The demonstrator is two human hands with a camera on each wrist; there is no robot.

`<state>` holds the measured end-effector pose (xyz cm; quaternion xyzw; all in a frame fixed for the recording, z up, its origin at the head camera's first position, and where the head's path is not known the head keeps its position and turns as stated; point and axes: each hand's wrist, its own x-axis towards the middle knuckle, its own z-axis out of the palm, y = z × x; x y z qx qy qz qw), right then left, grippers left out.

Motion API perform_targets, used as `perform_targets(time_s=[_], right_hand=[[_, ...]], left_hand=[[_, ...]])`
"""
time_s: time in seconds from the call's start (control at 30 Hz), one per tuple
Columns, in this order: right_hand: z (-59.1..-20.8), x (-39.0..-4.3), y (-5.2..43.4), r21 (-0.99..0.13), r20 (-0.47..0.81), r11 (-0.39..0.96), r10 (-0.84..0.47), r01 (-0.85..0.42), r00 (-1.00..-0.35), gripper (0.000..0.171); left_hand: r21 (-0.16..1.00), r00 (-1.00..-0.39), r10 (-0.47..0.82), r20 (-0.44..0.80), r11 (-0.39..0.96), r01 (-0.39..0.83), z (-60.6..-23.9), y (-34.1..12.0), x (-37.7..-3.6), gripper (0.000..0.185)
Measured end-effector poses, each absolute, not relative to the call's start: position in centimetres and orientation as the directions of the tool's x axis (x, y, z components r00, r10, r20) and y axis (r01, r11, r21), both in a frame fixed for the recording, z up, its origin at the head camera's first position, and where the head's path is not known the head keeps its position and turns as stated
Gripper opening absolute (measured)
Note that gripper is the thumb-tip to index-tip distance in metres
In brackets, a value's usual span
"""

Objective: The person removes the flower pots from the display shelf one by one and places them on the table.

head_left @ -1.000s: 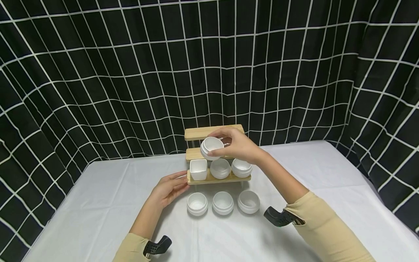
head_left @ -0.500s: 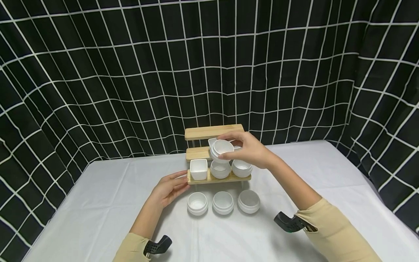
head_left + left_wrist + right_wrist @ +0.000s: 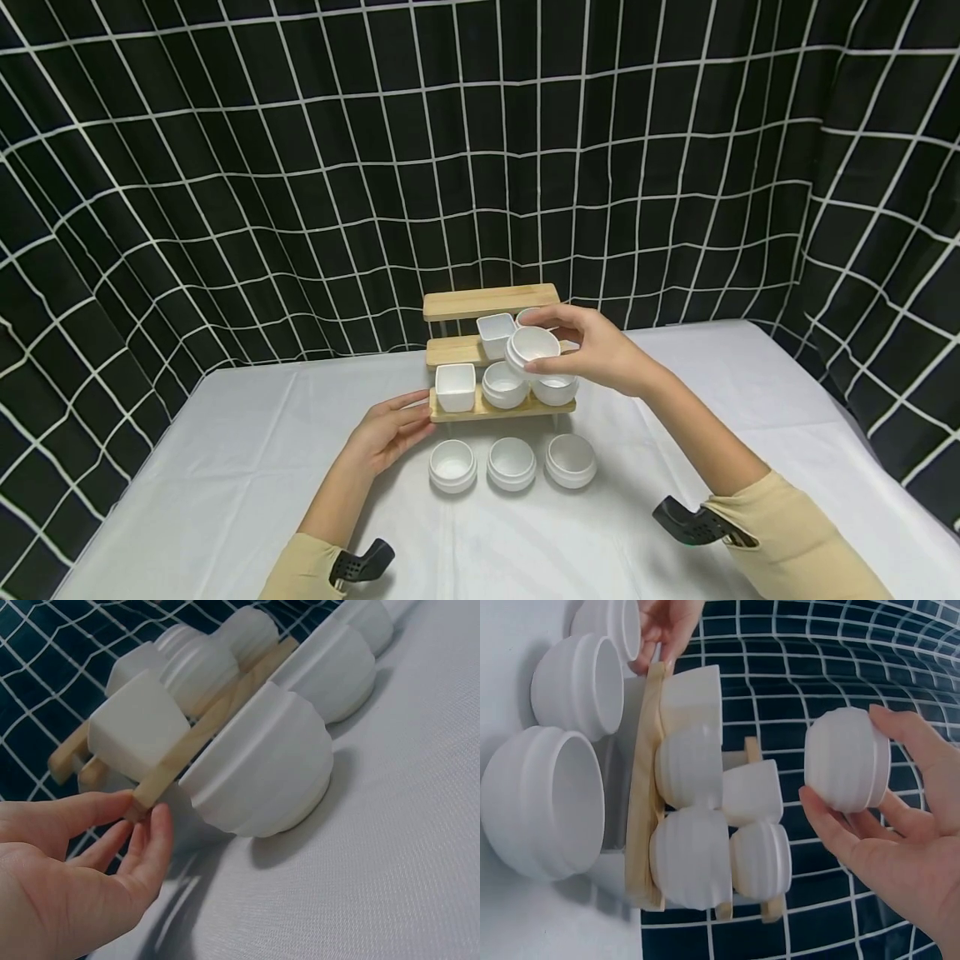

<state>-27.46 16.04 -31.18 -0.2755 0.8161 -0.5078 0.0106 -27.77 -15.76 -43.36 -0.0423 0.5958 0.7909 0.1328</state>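
Note:
A three-tier wooden stand (image 3: 491, 302) sits at the back middle of the white table (image 3: 225, 467). My right hand (image 3: 592, 350) grips a small round ribbed white cup (image 3: 531, 348) (image 3: 847, 769) in the air in front of the stand's right side, above the lowest shelf. My left hand (image 3: 390, 429) (image 3: 82, 877) touches the left end of the lowest shelf (image 3: 202, 731) with straight fingertips. That shelf carries a square white cup (image 3: 454, 387) and two round cups (image 3: 504, 383). The middle shelf holds a square cup (image 3: 496, 333) and a round one behind my hand.
Three round white cups (image 3: 452, 465) (image 3: 512, 462) (image 3: 571, 459) stand in a row on the table before the stand. A black curtain with a white grid (image 3: 225, 167) closes off the back and both sides. Black wrist mounts (image 3: 690, 523) sit on both beige sleeves.
My right hand has carried the round cup to the right, from the stand's middle-left to its right side, uncovering the square cup on the middle shelf. The left hand has stayed put.

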Motion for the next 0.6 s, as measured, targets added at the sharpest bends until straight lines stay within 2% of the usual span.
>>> perform_targets(time_s=[0.6], right_hand=[[-32.7, -26.2, 18.2, -0.836, 0.232, 0.359, -0.453, -0.415, -0.861, 0.054]], left_hand=[[0.928, -0.962, 0.158, -0.221, -0.269, -0.258, -43.5, -15.8, -27.8, 0.050]])
